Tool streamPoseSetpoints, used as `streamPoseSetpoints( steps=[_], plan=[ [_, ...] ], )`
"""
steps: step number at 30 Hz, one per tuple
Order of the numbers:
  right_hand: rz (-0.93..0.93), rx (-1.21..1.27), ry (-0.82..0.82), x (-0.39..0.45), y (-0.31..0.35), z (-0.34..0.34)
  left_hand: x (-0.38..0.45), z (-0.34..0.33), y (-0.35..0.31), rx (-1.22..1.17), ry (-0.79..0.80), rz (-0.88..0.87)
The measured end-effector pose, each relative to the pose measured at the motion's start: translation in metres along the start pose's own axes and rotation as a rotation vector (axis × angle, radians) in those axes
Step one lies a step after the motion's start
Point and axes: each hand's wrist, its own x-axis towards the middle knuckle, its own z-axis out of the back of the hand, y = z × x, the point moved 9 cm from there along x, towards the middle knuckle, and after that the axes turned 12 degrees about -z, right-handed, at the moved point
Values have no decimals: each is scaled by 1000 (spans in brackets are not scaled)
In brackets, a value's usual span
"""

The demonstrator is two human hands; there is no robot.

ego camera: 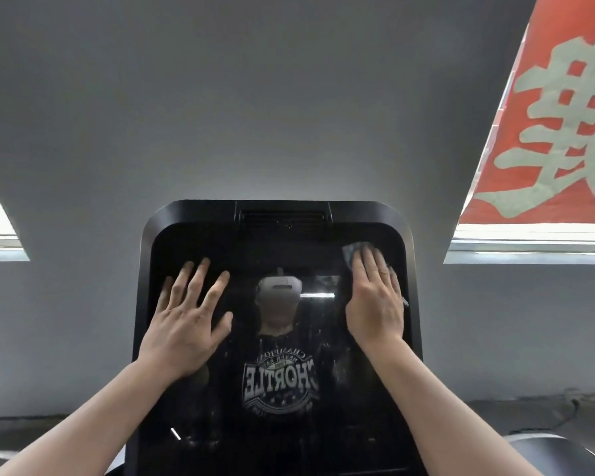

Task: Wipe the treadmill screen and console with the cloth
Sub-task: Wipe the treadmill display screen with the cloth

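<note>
right hand (375,297) flat, pressing cloth (352,251) on screen (282,338) to wipe; left hand (186,317) splayed wide, empty, likely bracing.

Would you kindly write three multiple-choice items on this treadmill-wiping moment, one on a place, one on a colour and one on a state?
1. Where on the screen is the cloth?
A. upper right
B. lower left
C. centre

2. What colour is the banner behind the console?
A. blue with black characters
B. red with pale characters
C. plain green

3. How does the left hand lie?
A. clenched in a fist
B. pinching the cloth
C. flat, fingers spread on the glass

Answers:
1 A: the cloth peeks out under the right hand near the upper right corner.
2 B: the fabric is red with pale characters.
3 C: its fingers are straight and splayed.
</note>
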Motion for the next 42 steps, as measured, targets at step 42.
streamPoseSetpoints(
  steps=[42],
  plan=[
    [293, -32, 33, -50, 2, -13, 1, 1, -1, 5, 8, -3]
  ],
)
